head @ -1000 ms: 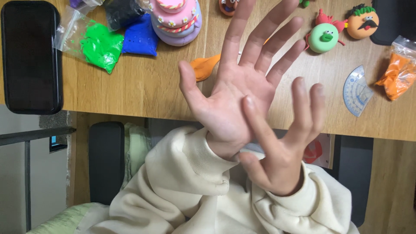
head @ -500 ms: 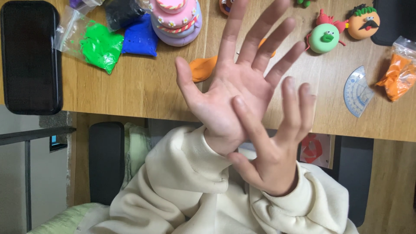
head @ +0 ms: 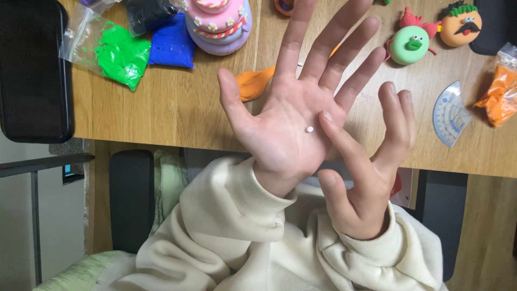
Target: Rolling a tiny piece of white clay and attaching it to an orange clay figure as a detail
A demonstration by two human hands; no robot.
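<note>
My left hand (head: 293, 116) is held palm up over the wooden desk (head: 177, 113), fingers spread wide. A tiny white clay pellet (head: 309, 129) rests in the middle of its palm. My right hand (head: 366, 178) is beside it on the right, fingers loosely apart. The tip of its index finger touches the left palm just right of the pellet. Both arms are in cream sleeves.
On the desk lie a black phone (head: 32, 70), bags of green (head: 121, 54), blue (head: 172, 46) and orange clay (head: 498, 97), a pink-and-purple clay cake (head: 218, 24), an orange clay lump (head: 253, 83), a green figure (head: 409, 46), an orange moustached figure (head: 460, 24) and a clear protractor (head: 449, 116).
My right index finger, earlier laid across the left palm, has slid back to the right, uncovering the white pellet. The left hand has stayed flat.
</note>
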